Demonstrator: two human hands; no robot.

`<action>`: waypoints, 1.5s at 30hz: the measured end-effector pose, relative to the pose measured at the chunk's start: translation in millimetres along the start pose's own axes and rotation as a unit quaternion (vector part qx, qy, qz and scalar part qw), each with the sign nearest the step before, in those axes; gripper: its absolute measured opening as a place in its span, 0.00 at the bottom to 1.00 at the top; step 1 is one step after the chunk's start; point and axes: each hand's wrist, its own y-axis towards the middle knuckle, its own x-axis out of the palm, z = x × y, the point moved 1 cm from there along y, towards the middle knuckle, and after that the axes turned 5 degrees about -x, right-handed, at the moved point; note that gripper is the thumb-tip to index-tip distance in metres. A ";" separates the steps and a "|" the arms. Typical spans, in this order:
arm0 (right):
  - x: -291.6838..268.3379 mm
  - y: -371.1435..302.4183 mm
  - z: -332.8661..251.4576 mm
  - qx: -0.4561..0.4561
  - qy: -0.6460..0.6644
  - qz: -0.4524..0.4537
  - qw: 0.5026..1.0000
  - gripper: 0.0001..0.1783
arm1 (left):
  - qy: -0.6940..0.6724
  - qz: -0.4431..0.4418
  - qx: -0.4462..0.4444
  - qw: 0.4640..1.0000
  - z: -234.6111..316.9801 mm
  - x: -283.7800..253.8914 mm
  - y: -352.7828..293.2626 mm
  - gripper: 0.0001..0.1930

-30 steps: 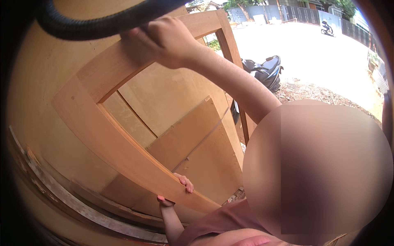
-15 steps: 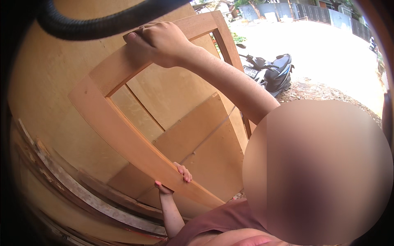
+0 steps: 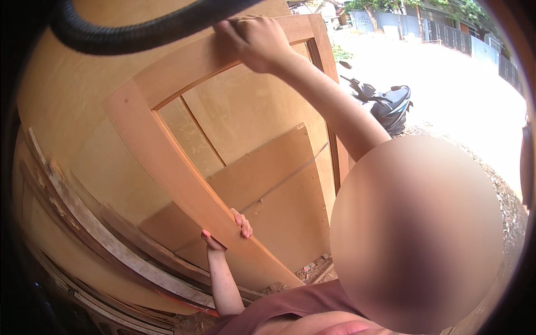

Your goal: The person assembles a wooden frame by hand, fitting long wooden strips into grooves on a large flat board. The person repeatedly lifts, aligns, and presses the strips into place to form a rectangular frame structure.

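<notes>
A large reddish-brown wooden frame (image 3: 167, 173) with a wide opening leans up in front of me. My left hand (image 3: 216, 242) is closed around its near side piece, thumb on the outer edge and fingers through the opening. Up on the top rail, my right hand (image 3: 261, 44) presses down with curled fingers. A thin brown edge showed under that hand earlier, but the black hose now covers the spot, so what it holds cannot be made out. My right upper arm is hidden behind a blurred patch.
Plywood sheets (image 3: 268, 173) stand behind the frame. Long wooden boards (image 3: 106, 254) lean at the lower left. A black ribbed hose (image 3: 134, 38) crosses the top of the view. Outside at right, a motor scooter (image 3: 391, 106) is parked before a grey fence (image 3: 385, 25).
My right hand has slid to the right along the top rail. The frame now appears more upright and further right in view. The left hand keeps its grip on the side piece.
</notes>
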 end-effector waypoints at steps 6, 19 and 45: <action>-0.3 -13.4 71.4 0.003 -0.101 -0.005 0.995 0.09 | -0.035 0.043 0.005 0.998 -4.7 5.2 -18.4 0.49; 44.5 29.4 -137.7 -0.071 0.136 0.154 0.976 0.21 | 0.006 -0.001 0.015 1.000 4.6 -8.1 -8.3 0.47; 6.9 73.3 -121.6 0.072 0.059 -0.021 0.995 0.18 | 0.035 -0.056 0.014 0.998 -13.9 -7.9 -9.1 0.42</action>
